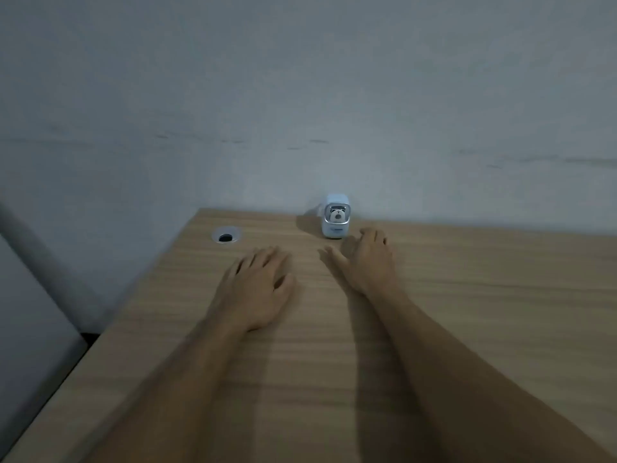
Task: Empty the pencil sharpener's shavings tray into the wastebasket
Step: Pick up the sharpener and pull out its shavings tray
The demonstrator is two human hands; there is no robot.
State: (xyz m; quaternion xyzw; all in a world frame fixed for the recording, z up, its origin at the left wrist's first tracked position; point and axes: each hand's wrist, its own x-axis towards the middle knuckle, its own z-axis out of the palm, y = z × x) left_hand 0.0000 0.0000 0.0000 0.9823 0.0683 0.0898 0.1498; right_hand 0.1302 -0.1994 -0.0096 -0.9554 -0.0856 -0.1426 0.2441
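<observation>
A wood-grain bench [467,295] meets a plain pale grey wall [300,78] along its far edge. A round cable grommet [226,235] sits near the bench's far left corner. The light is dim and bluish.

A small light-blue pencil sharpener [336,216] stands upright just above the middle of the frame, at the far edge of the wood top, close to the wall. Its front has a little window with a tiny white bear face inside. The drawer looks pushed in.
</observation>
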